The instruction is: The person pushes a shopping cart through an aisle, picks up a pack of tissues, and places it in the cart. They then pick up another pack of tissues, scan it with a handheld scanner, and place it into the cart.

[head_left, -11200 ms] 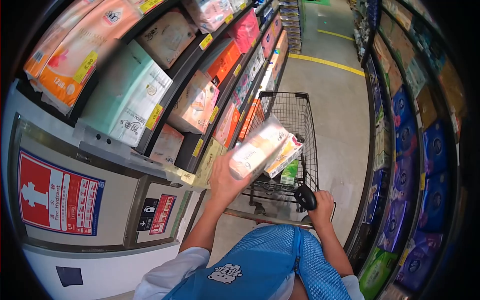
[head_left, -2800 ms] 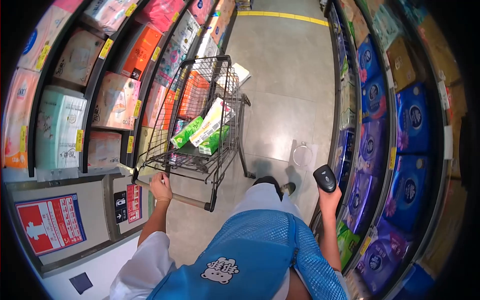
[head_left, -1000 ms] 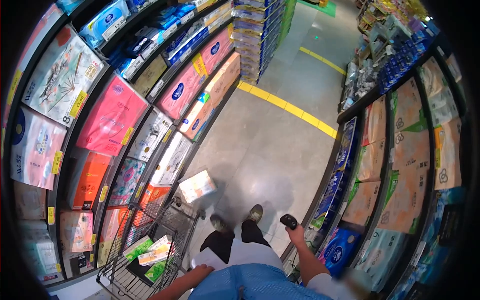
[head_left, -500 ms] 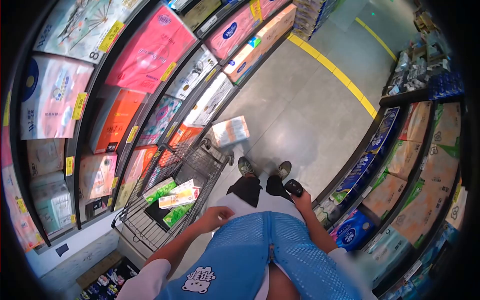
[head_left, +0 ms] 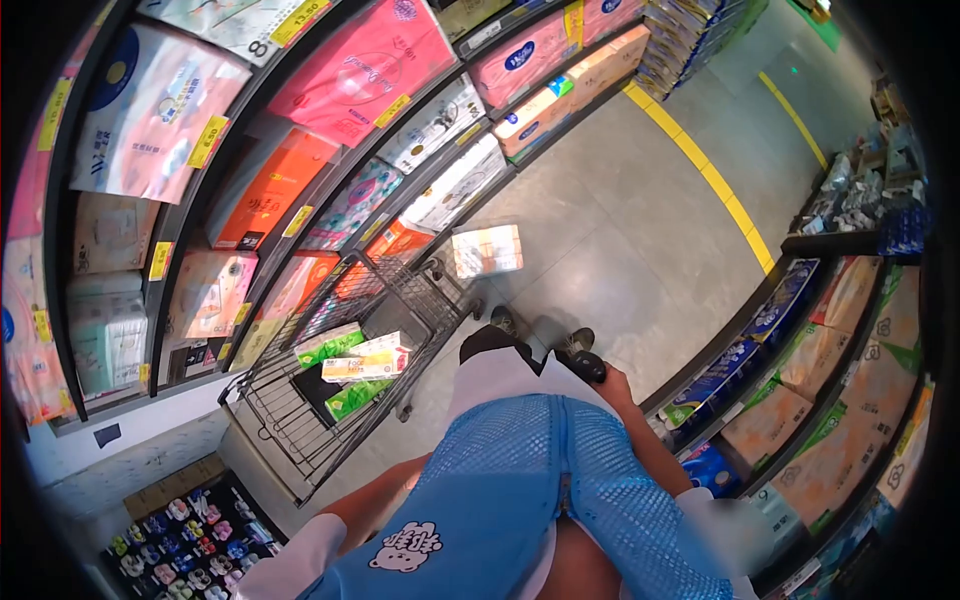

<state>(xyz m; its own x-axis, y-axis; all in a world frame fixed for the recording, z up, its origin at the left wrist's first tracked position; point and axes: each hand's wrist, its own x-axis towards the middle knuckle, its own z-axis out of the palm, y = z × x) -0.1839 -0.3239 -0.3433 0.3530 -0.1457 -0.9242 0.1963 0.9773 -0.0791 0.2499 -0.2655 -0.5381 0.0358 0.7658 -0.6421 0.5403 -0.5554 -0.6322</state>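
Black handheld device (head_left: 590,367): in the right hand (head_left: 618,386), its rounded head projecting from the left side of the fist. Right hand: closed around the device; individual fingers too small to resolve. Left hand: out of sight; only the left forearm (head_left: 378,492) is visible, passing behind the blue vest (head_left: 490,470). Finger state and any contents cannot be told.

Just left of the right hand, lower in the view than the device: pale shorts (head_left: 480,378). Two shoes on the floor: left shoe (head_left: 503,320) up and left of the hand, right shoe (head_left: 580,340) nearer, partly overlapped in view by the device.

Farther up-left of the hand: white-and-orange pack (head_left: 487,251), on the grey floor (head_left: 600,250), beyond the shoes and near one end of the wire cart (head_left: 290,440). Cart is well to the left of the hand. Contents: upper green box (head_left: 330,344), lower green box (head_left: 358,398), and a white carton (head_left: 366,367) with orange print lying between them, overlapping both in view.

Right of the hand: right shelf (head_left: 740,408), carrying long blue packs (head_left: 712,382) and tan packs (head_left: 815,358). Far left, past the cart: left shelf (head_left: 165,225), carrying a pink pack (head_left: 365,75) and an orange pack (head_left: 270,190). Yellow line (head_left: 705,170): on the floor, up-right and well apart from the hand.
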